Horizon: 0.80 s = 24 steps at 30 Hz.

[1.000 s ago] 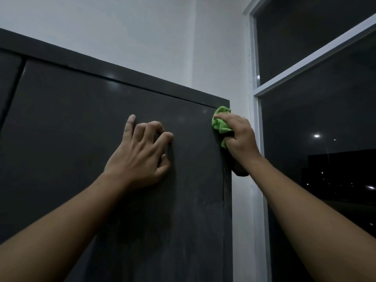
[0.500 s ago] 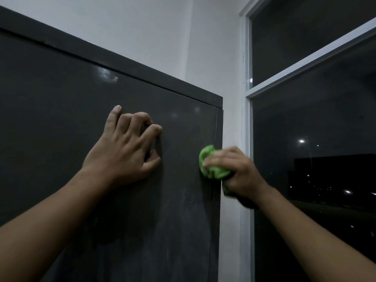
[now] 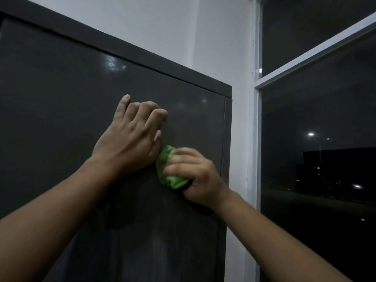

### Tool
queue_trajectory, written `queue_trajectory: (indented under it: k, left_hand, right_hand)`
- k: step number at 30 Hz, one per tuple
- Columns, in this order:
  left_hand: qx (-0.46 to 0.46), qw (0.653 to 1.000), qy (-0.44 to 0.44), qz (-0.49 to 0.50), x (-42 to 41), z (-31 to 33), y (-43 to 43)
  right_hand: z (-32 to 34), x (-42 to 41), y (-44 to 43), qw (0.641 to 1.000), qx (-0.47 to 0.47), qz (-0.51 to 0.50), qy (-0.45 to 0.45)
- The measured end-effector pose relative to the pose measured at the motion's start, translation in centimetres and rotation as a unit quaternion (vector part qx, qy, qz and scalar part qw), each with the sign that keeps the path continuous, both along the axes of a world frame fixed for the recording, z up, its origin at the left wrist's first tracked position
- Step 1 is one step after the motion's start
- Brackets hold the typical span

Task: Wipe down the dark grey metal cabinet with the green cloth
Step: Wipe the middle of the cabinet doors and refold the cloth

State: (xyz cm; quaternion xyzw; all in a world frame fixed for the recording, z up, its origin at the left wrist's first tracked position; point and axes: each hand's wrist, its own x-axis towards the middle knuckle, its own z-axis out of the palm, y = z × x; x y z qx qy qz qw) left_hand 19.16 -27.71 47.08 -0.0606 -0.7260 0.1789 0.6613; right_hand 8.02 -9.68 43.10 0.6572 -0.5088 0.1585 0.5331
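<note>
The dark grey metal cabinet (image 3: 61, 102) fills the left and centre of the view, its door front facing me. My left hand (image 3: 130, 137) rests on the door with its fingers curled under, holding nothing. Just to its right, my right hand (image 3: 195, 176) grips the bunched green cloth (image 3: 171, 174) and presses it against the door. The cloth touches the edge of my left hand. Part of the cloth is hidden under my right fingers, which are blurred.
A white wall (image 3: 162, 29) rises behind the cabinet top. A white window frame (image 3: 254, 139) stands close to the cabinet's right edge, with dark glass (image 3: 317, 159) showing night lights outside. Only a narrow strip of wall separates cabinet and frame.
My right hand has carried the cloth from the cabinet's top right corner down the edge and then left across the door, up to my left hand. The left hand has stayed on the door.
</note>
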Motion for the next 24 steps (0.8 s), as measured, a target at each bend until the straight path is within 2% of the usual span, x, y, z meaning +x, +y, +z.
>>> queue_trajectory:
  k: [3,5,6,8,10,11,14,18,22,24]
  left_hand:
    - [0.001,1.000,0.004,-0.009,0.2,0.0,0.1]
    - [0.004,1.000,0.006,-0.014,0.2,0.1,0.1]
    - [0.007,1.000,0.008,-0.017,0.3,0.1,0.1]
    - [0.012,1.000,0.009,-0.023,0.2,0.1,0.1]
    - [0.014,1.000,0.009,-0.025,0.1,0.0,0.0]
    - [0.013,1.000,0.008,-0.024,0.1,0.0,0.0]
    - [0.005,1.000,-0.001,-0.013,0.1,0.0,-0.2]
    - [-0.004,1.000,-0.004,0.010,-0.2,0.0,-0.3]
    - [-0.003,1.000,0.005,0.022,-0.4,-0.1,-0.1]
    - [-0.004,0.999,0.012,0.030,-0.3,0.0,0.0]
  right_hand:
    - [-1.3,0.6,1.2,0.984,0.176,-0.030,-0.022]
    - [-0.2,1.0,2.5,0.973,0.222,-0.049,-0.032]
    - [0.8,1.0,3.1,0.981,0.189,-0.045,-0.028]
    - [3.3,0.9,4.2,0.998,0.043,-0.025,-0.026]
    - [5.4,0.2,4.7,0.992,-0.112,-0.038,-0.053]
    - [5.9,0.0,4.6,0.984,-0.151,-0.057,-0.080]
    - [5.2,-0.7,4.3,0.979,-0.120,-0.096,-0.133]
    - [0.5,-1.3,4.6,0.984,-0.065,-0.074,-0.147]
    - [-4.7,-2.1,4.2,0.990,-0.082,-0.079,-0.086]
    - [-7.0,-2.1,4.2,0.995,-0.048,-0.086,-0.031]
